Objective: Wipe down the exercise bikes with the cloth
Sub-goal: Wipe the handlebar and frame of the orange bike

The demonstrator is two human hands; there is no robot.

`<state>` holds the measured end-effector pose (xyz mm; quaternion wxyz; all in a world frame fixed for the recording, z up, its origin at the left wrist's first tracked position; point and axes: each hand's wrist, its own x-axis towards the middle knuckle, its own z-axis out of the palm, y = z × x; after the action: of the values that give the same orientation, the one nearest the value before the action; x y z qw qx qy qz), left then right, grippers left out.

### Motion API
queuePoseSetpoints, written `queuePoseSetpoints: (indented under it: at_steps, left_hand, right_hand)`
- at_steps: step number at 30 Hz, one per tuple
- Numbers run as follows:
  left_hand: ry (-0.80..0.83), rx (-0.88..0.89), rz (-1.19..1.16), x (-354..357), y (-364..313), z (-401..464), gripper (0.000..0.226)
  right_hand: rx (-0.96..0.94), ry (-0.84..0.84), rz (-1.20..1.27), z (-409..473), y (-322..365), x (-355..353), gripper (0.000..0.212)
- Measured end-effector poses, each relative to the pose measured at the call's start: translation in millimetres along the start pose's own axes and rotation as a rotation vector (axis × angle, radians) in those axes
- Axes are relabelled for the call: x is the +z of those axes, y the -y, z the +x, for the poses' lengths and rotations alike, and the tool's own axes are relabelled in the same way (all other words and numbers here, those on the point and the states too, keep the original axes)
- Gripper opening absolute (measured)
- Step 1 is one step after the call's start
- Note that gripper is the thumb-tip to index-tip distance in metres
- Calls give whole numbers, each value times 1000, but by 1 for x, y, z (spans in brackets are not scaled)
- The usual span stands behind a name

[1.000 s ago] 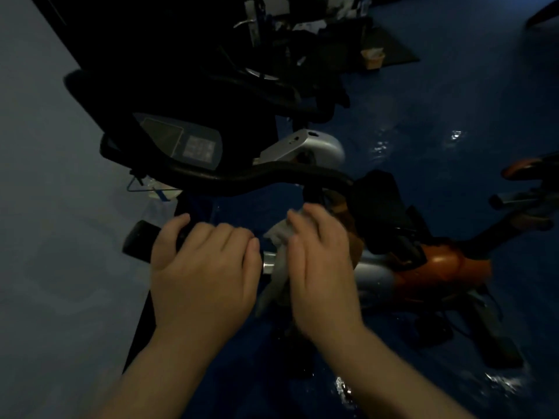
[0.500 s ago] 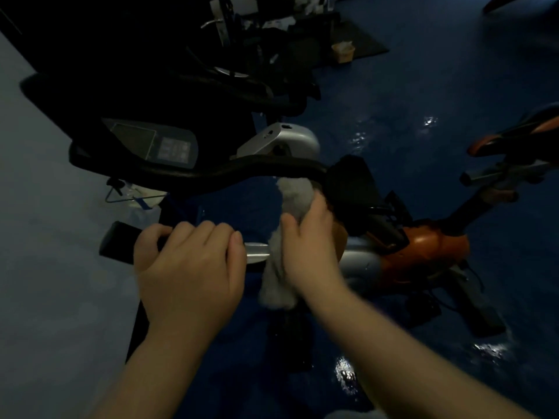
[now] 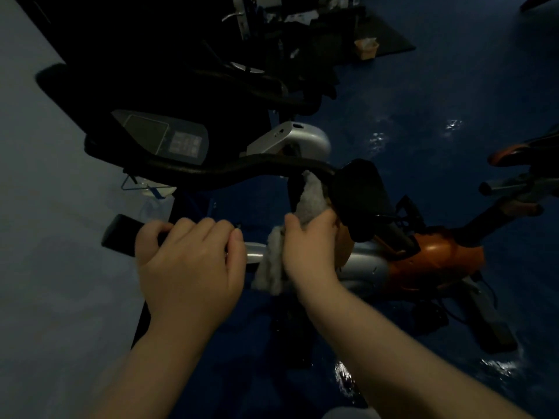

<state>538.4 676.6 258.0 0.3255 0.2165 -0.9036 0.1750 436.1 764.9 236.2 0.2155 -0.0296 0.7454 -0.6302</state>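
An orange and silver exercise bike (image 3: pixel 429 261) stands in a dim room, seen from above its handlebars. My left hand (image 3: pixel 190 264) is closed around the near black handlebar grip (image 3: pixel 121 234). My right hand (image 3: pixel 311 249) holds a grey cloth (image 3: pixel 308 198) pressed against the bike's central stem, just under the far curved handlebar (image 3: pixel 242 167). Part of the cloth hangs below my hand over the silver bar (image 3: pixel 254 252). The grey console display (image 3: pixel 169 137) sits above the handlebars.
A pale wall (image 3: pixel 45 237) runs along the left. A second bike's dark handlebars (image 3: pixel 272 92) and silver housing (image 3: pixel 293 140) stand behind. An orange seat (image 3: pixel 523 152) is at the right edge. The blue floor (image 3: pixel 423 101) is glossy; a small box (image 3: pixel 366 47) sits far back.
My right hand has slid the cloth up the stem from the silver bar toward the far handlebar. My left hand has kept its grip on the near handlebar.
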Motion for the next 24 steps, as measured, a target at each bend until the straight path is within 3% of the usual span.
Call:
queuePoseSetpoints:
  at_steps: [4, 8, 13, 18, 22, 24]
  left_hand:
    - [-3, -19, 25, -3, -3, 1, 42]
    - [1, -36, 37, -4, -5, 2, 42]
    - [27, -57, 35, -5, -5, 3, 42]
    - [17, -79, 36, -5, -8, 3, 41]
    - [30, -81, 46, -5, -7, 4, 38]
    - [19, -66, 42, -5, -6, 3, 39]
  right_hand:
    - [-51, 74, -4, 4, 9, -5, 53]
    - [-381, 43, -272, -33, -3, -4, 62]
    - [-176, 75, -305, 28, 19, 0, 62]
    - [-425, 117, -428, -3, 4, -11, 63]
    - [-399, 119, -347, 25, 14, -8, 53]
    - [-472, 130, -308, 20, 9, -12, 49]
